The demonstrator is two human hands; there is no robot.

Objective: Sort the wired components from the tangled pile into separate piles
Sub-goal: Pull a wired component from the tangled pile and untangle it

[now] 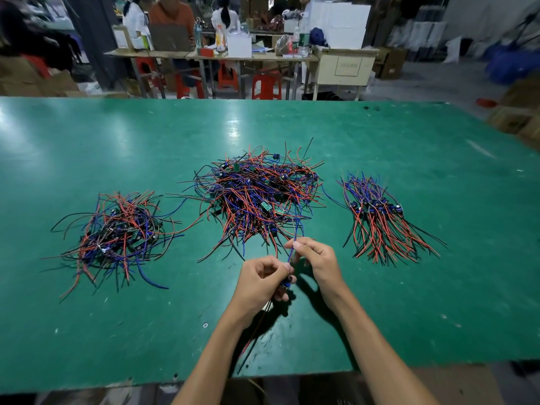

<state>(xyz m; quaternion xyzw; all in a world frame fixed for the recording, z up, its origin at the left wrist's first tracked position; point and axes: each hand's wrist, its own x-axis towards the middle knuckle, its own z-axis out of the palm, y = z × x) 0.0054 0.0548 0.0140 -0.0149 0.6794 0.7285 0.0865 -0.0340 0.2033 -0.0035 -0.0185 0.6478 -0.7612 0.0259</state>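
A small wired component with blue, red and black leads (287, 283) is held above the near part of the green counter (409, 147): its body is pinched by the curled fingers of the left hand (260, 280), while a blue lead is pinched between thumb and forefinger of the right hand (317, 260). Just beyond the hands, the large tangled pile of red, blue and black wires (257, 194) is seen at the centre, flanked well apart by a looser heap (117, 229) on the left and a neatly aligned bundle (380, 217) on the right.
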